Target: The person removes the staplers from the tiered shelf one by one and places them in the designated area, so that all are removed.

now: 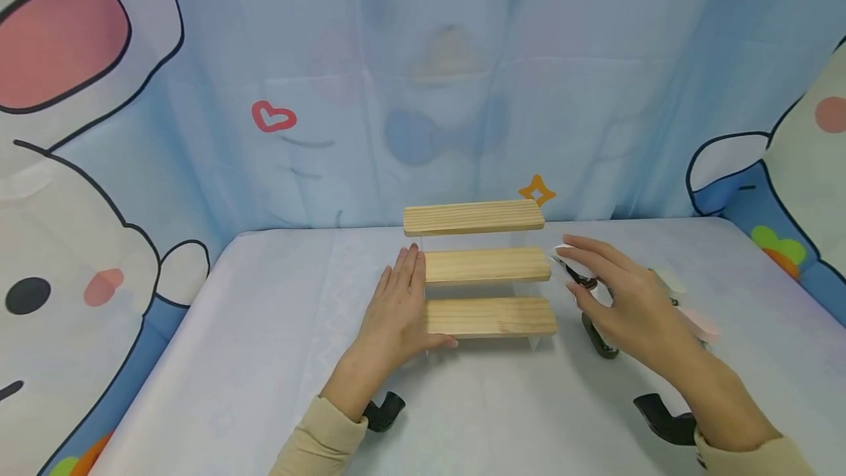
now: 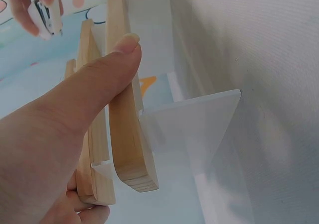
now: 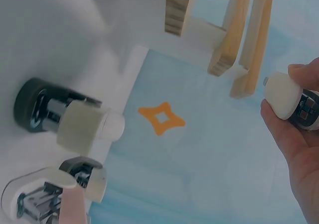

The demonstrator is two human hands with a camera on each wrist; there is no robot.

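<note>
A three-tier display rack has pale wooden boards (image 1: 490, 317) on clear supports (image 2: 192, 127). My left hand (image 1: 395, 307) rests against the rack's left end, fingers straight up along the boards and thumb across the front of the lowest board. In my right hand (image 1: 624, 303), thumb and fingers pinch a small white stapler (image 3: 283, 95) with dark and metal parts, held just right of the rack's middle board. Below that hand, a dark stapler (image 1: 600, 336) lies on the table.
More small staplers stand to the right: a dark one with a pale cover (image 3: 79, 127), a white-and-pink one (image 3: 72, 204) and another dark one (image 3: 82, 170). The white-covered table (image 1: 277, 358) meets a blue cartoon curtain (image 1: 317, 35) behind the rack.
</note>
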